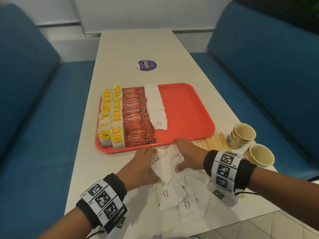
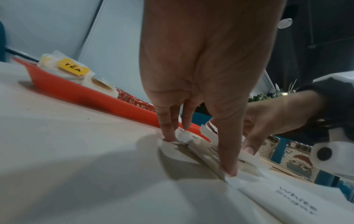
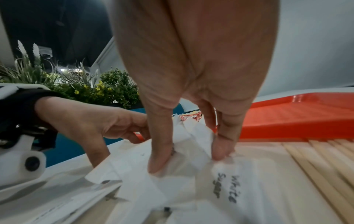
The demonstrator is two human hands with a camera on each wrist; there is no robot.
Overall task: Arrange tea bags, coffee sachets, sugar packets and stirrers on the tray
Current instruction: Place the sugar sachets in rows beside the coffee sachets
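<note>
An orange tray [image 1: 193,107] holds two rows of yellow tea bags [image 1: 110,118], a row of red coffee sachets [image 1: 136,116] and a row of white sugar packets [image 1: 157,107]; its right half is bare. In front of the tray, both hands work a heap of loose sugar packets [image 1: 167,163]. My left hand [image 1: 150,166] presses straight fingers [image 2: 168,133] down onto the heap's left side. My right hand [image 1: 181,154] bunches packets [image 3: 193,141] between thumb and fingers. More packets [image 1: 172,195] lie flat nearer me. Wooden stirrers [image 1: 214,142] lie to the right of the hands.
Two paper cups [image 1: 241,135] [image 1: 260,155] stand right of the stirrers, near the table's right edge. A purple sticker [image 1: 147,65] marks the far tabletop. Blue sofa seats [image 1: 43,118] flank the narrow white table [image 1: 103,169].
</note>
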